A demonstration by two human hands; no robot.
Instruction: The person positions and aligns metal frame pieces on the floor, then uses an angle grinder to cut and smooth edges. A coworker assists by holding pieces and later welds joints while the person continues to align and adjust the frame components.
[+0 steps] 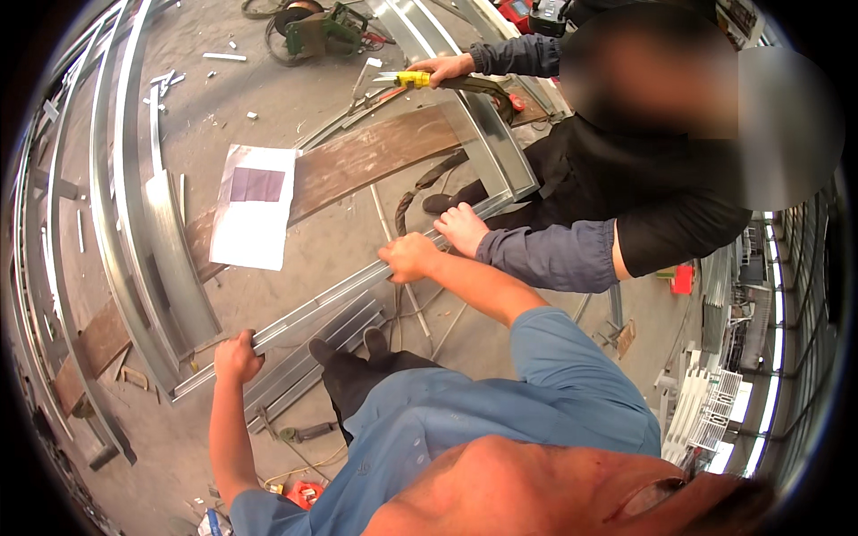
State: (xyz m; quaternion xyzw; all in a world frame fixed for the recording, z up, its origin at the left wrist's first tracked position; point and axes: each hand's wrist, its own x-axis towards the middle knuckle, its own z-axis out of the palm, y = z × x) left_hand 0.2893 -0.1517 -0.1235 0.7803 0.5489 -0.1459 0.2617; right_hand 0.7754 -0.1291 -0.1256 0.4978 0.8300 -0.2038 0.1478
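A long, thin metal channel (313, 308) runs slantwise in front of me, from lower left to upper right. My left hand (238, 357) is closed round its lower-left end. Farther along, my right hand (411, 257) wraps over the same channel. Beside it, a co-worker's hand (462, 230) rests on the channel close to a corner where it meets a wider metal channel (487, 143). In the other hand, the co-worker holds a yellow-bodied tool (413, 79) with a thick dark cable behind it.
A white paper sheet (252, 241) lies on a brown plank (375, 161). Long curved-looking metal channels (125, 179) stretch along the left. More channels (313, 348) and a hammer (304, 433) lie near my feet. A green machine (331, 31) stands at the back; metal offcuts (223, 57) litter the floor.
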